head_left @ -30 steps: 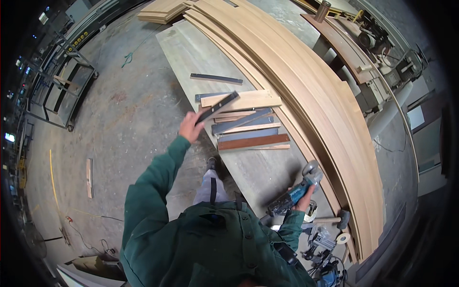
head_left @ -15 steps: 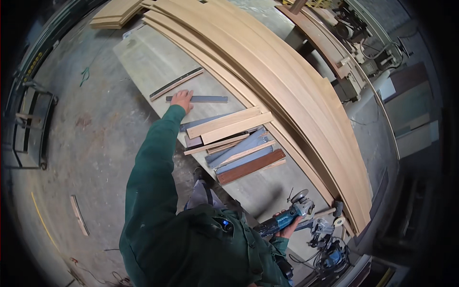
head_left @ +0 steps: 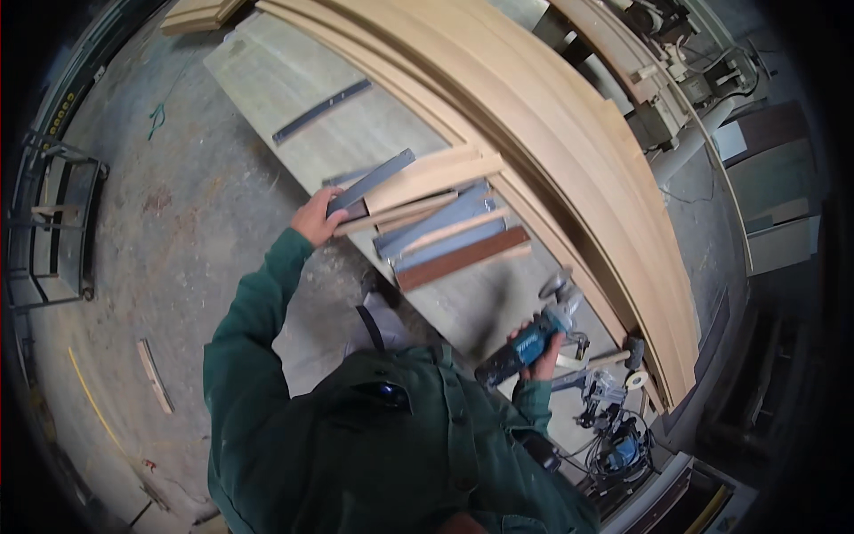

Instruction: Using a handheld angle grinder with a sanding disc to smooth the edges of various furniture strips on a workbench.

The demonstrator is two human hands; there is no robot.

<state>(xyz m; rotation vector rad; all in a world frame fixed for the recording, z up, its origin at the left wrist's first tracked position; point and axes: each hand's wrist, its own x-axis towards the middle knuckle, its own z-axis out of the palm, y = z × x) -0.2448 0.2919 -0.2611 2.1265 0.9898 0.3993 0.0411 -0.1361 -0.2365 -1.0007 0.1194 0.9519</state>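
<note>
Gripped at its near end, a dark grey strip of wood (head_left: 378, 177) is tilted above the pile by my left hand (head_left: 315, 218). Beneath and beside it lie light wooden boards (head_left: 440, 178), blue-grey strips (head_left: 433, 222) and a reddish-brown strip (head_left: 467, 258). Another dark strip (head_left: 321, 111) lies apart, farther along the grey tabletop (head_left: 285, 62). My right hand (head_left: 539, 350) is closed around the body of a teal and black angle grinder (head_left: 531, 339). The grinder's disc (head_left: 553, 283) points away from me over the tabletop, at the right.
Long pale wooden panels (head_left: 534, 116) are stacked along the table's far side. A mallet (head_left: 630, 351) and a corded power tool (head_left: 620, 449) lie at the right end. Machinery (head_left: 676, 53) stands beyond. A metal cart (head_left: 55, 222) is on the left, and a loose strip (head_left: 156, 376) lies on the floor.
My left hand has lifted the dark grey strip off the tabletop and drawn it nearer, over the pile. My right hand still holds the grinder, now turned somewhat more upright.
</note>
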